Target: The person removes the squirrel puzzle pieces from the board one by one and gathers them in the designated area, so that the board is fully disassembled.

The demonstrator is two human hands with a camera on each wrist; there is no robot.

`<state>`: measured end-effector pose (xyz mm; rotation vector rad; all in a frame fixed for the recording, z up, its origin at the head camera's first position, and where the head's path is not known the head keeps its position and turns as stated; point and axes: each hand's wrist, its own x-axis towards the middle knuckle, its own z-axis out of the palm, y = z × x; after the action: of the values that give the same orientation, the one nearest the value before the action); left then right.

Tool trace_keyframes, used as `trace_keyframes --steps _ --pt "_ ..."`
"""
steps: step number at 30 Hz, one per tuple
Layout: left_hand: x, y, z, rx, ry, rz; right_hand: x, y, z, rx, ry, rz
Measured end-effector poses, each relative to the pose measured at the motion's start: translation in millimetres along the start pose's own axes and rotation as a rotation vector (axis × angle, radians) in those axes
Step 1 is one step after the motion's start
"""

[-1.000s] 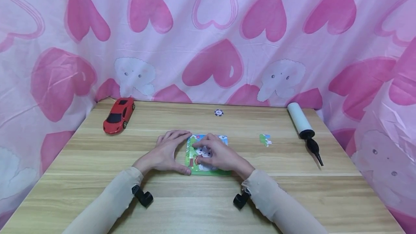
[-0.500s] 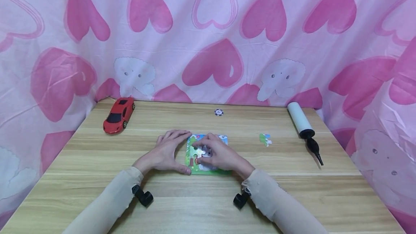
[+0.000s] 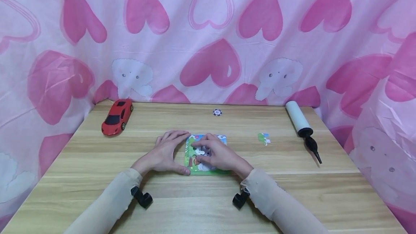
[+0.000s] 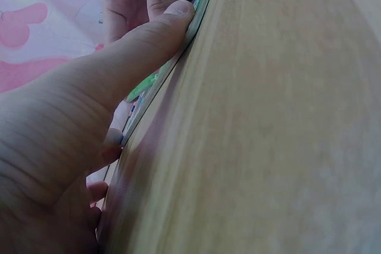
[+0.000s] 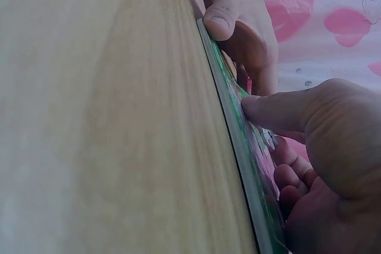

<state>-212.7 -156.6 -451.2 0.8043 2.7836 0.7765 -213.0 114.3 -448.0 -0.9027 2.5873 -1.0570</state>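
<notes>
A colourful jigsaw puzzle (image 3: 208, 172) with a green border and a grey-white cartoon animal lies flat on the table. My left hand (image 3: 164, 152) holds it at the left side, thumb on the near corner and fingers at the far corner. In the left wrist view that thumb (image 4: 169, 22) rests right on the board's edge. Over the middle of the puzzle, my right hand (image 3: 222, 154) pinches a puzzle piece (image 5: 271, 138), mostly hidden by the fingers. A green edge of this piece (image 4: 141, 87) stands tilted up from the board in the left wrist view.
A loose green-and-blue puzzle piece (image 3: 264, 139) lies to the right on the wooden table (image 3: 195, 208). Farther out are a white hand pump (image 3: 298, 119) with a black nozzle, a poker chip (image 3: 217, 112) and a red toy car (image 3: 117, 117). A pink heart-print curtain (image 3: 208, 46) encloses the table.
The piece under my right fingers has tilted slightly, so the puzzle picture around it shows differently. Both hands stay in place; the head view has shifted slightly.
</notes>
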Motion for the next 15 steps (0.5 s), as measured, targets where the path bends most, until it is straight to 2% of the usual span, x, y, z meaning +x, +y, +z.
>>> trace_keyframes --steps 8,15 --pt "-0.2 -0.8 1.7 0.007 0.028 0.030 -0.3 -2.8 -1.2 -0.012 -0.014 -0.023" --pt "-0.4 -1.4 1.6 0.014 0.026 0.031 -0.3 -1.2 -0.2 -0.018 -0.006 -0.028"
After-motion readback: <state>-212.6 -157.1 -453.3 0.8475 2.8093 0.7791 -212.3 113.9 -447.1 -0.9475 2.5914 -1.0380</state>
